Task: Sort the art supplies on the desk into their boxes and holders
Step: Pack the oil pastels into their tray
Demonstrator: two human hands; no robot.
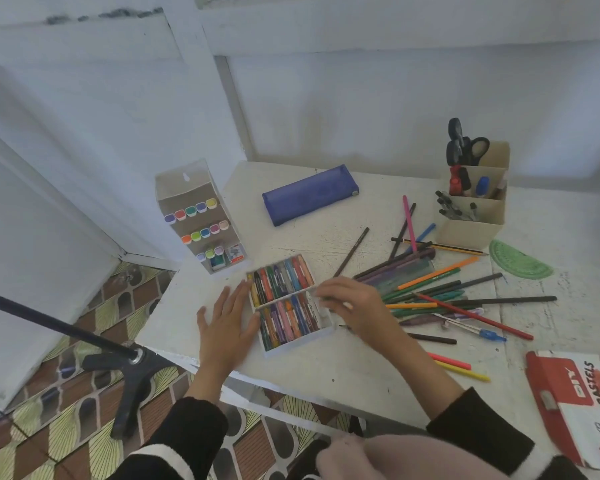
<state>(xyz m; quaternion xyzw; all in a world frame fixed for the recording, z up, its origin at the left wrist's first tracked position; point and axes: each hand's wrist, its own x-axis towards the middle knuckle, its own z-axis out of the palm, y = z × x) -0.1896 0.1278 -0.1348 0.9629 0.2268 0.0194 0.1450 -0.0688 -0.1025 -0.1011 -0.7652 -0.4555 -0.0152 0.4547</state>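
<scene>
White desk (326, 368) stands in a corner by a pale wall (361, 98). Its left and near edges drop off to a tiled floor (84, 427), where a black tripod (129, 368) stands close by. Bare desk shows in front of the tray (291, 346) and behind it, up to a blue case (309, 194).

The tray lies near the left edge. The left hand (227, 323) lies flat with straight fingers and touches the tray's left side. The right hand (354, 303) curls its fingers at the tray's right end. I cannot tell if it holds anything.

A messy pile of pencils (440, 289) fills the desk right behind the right hand. A green protractor (520, 261) lies past the pile. A red and white box (575, 403) lies at the near right.

Two rows of pastels (284, 278) fill the tray. A rack (174, 188) at the left edge holds markers (191, 211). A holder (471, 233) at the back has scissors (468, 150) and pens (454, 209).
</scene>
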